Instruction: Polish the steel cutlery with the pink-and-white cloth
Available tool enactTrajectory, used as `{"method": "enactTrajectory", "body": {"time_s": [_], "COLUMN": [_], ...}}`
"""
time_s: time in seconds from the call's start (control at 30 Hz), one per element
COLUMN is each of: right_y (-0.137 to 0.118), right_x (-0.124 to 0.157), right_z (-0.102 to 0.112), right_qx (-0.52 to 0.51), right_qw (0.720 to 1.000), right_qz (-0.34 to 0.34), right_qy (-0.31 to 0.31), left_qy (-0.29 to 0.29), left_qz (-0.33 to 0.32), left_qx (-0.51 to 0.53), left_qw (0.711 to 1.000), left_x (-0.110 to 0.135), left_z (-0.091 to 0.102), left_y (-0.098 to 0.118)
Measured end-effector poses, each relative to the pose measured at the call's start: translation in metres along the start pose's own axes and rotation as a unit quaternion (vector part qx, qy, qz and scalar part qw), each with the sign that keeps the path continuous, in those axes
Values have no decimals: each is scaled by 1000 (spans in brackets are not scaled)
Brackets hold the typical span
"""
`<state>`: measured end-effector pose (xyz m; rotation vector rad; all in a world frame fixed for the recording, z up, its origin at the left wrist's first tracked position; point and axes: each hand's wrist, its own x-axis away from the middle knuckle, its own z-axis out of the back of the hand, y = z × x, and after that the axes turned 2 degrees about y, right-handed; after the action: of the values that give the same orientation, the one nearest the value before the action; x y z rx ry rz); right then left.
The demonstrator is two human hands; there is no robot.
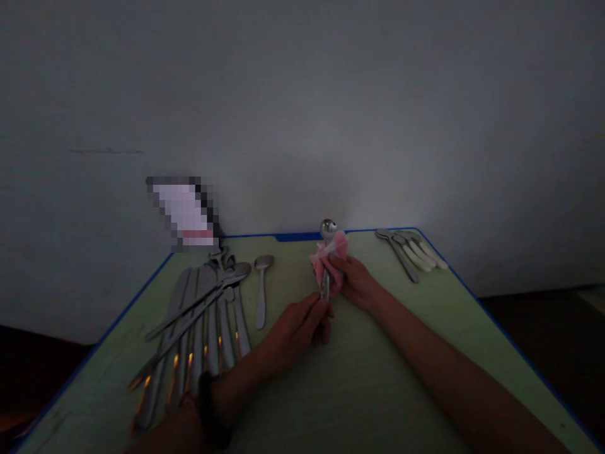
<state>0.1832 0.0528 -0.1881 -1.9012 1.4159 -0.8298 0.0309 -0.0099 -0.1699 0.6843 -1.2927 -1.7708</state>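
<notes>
My left hand pinches the lower end of a metal spoon's handle and holds the spoon upright over the green table. My right hand is closed on a pink cloth wrapped round the spoon's stem just below the bowl. The shiny bowl sticks out above the cloth. Both forearms reach in from the near edge.
A heap of several long metal utensils lies at the left, with a single spoon beside it. Several white-handled pieces of cutlery lie at the far right corner. A blurred white object stands at the back left against the grey wall.
</notes>
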Motion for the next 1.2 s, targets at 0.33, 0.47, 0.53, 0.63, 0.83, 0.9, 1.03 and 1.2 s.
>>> {"method": "enactTrajectory", "body": {"time_s": [0.33, 0.47, 0.53, 0.63, 0.83, 0.9, 1.03, 1.2], "right_y": [2, 3, 4, 5, 4, 3, 2, 4], "right_x": [-2, -4, -6, -8, -7, -6, -6, -6], "right_z": [2, 4, 6, 8, 7, 5, 4, 6], "right_qx": [-2, -18, -17, -16, -19, -20, -14, -10], "right_qw": [1000, 1000, 999, 999, 1000, 1000, 1000, 1000], "right_qz": [-2, 4, 2, 1, -9, -4, -12, -10], "right_qy": [1, -25, -32, -31, -22, -19, -8, -19], "left_qy": [-14, -15, -15, -12, -15, -16, -16, -16], "left_qz": [-12, -22, -22, -27, -32, -31, -29, -28], "left_qx": [-45, -69, -76, -79, -73, -75, -77, -83], "left_qw": [999, 997, 997, 996, 997, 997, 996, 996], "left_x": [1, 1, 1, 1, 0, 0, 0, 1], "left_z": [2, 3, 3, 2, 2, 2, 3, 2], "left_y": [3, 3, 2, 1, -1, -1, -1, -1]}}
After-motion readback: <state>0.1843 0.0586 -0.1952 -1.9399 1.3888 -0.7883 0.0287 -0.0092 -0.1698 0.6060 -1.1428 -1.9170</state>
